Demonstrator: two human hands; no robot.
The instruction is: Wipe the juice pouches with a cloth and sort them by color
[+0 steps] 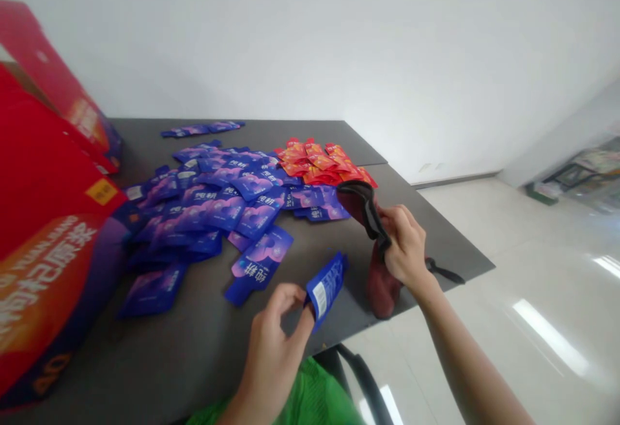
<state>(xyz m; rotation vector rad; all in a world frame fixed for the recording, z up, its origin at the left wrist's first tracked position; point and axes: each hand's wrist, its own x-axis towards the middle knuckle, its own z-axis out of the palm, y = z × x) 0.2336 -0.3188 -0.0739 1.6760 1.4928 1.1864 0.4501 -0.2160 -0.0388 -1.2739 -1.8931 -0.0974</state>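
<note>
My left hand [281, 334] pinches a blue sachet [325, 290] by its near edge, between thumb and fingers. The sachet's back, with a white label, faces up, and it is held over the grey table's near side. My right hand [404, 244] is closed on the black-trimmed edge of a dark red, soft pouch-like item [382, 283]; its exact kind I cannot make out. A black strap [445, 271] trails from it to the right. Left of my hands lies a loose blue-purple sachet [264, 257], beside a heap of similar sachets [213, 199].
A pile of red-orange sachets [320, 160] lies behind the blue heap. Several blue sachets [203, 129] form a row near the wall. Large red printed boxes [43, 173] stand on the left of the grey table [194, 347]. Tiled floor [508, 270] lies to the right.
</note>
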